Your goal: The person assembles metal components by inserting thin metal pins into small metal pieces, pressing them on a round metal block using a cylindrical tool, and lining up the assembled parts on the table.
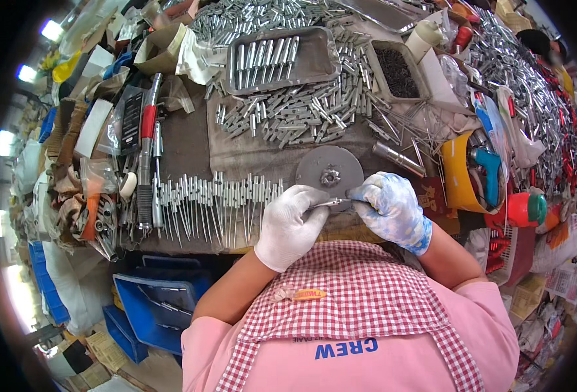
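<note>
My left hand point(289, 225), in a white glove, is closed on a small silver metal rod point(329, 203) held between thumb and fingertips. Opposite it, my right hand point(393, 210) wears a blue-and-white glove, its fingertips pinched together near the rod's right end. Whether they grip something small is hidden. Just beyond both hands lies a round grey disc point(311, 171) with a little cluster of metal pieces point(330, 176) at its centre. To the left of my left hand, a row of slim metal shafts with thicker tops point(220, 196) lies along the front of the bench.
Loose metal parts point(301, 117) are heaped beyond the disc, beside a tray point(318, 65) of aligned cylinders. A container of dark small pieces point(398, 70) stands back right. A yellow holder point(457, 173) with a teal-handled tool is at right; blue bins point(151, 330) sit below left.
</note>
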The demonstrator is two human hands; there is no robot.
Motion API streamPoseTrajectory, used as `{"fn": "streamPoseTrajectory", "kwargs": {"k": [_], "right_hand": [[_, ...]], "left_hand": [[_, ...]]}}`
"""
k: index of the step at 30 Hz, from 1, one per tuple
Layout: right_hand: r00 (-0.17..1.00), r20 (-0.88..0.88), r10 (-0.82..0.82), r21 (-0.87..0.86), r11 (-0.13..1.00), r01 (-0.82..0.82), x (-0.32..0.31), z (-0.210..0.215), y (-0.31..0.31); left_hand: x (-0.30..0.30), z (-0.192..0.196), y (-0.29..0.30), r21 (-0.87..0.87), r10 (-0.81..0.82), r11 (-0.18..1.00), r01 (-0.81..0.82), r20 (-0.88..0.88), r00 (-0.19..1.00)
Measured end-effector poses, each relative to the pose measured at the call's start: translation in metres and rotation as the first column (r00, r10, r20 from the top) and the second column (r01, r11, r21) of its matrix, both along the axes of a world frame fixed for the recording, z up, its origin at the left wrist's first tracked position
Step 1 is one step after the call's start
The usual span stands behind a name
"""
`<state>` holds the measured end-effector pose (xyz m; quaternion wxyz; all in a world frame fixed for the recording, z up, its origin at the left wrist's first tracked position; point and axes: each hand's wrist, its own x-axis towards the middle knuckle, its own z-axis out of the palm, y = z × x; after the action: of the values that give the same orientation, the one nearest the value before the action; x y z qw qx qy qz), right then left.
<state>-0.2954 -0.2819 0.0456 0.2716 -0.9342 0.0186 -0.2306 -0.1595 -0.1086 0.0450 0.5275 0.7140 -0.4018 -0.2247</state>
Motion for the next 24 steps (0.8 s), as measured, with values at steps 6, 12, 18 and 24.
{"fn": "streamPoseTrajectory", "kwargs": {"k": [6,12,18,24], "right_hand": [[0.99,-0.139,0.031,-0.121,0.992,-0.048,0.002,-0.006,-0.007],[0.989,-0.093,0.111,-0.099,0.988,-0.12,0.019,-0.023,-0.024],[0.832,-0.395,-0.389,-0.336,0.904,0.263,0.071,-0.029,-0.118],[0.721,-0.563,-0.404,-0.552,0.833,0.036,0.101,-0.043,-0.124]], "left_hand": [[0.004,-0.019,-0.007,-0.108,-0.031,0.992,0.065,0.291,0.956],[0.008,-0.031,-0.01,-0.032,-0.018,0.999,0.026,0.23,0.973],[0.011,-0.045,-0.008,-0.02,0.09,0.996,-0.088,0.245,0.965],[0.007,-0.045,-0.01,-0.033,0.082,0.997,-0.076,0.259,0.962]]}}
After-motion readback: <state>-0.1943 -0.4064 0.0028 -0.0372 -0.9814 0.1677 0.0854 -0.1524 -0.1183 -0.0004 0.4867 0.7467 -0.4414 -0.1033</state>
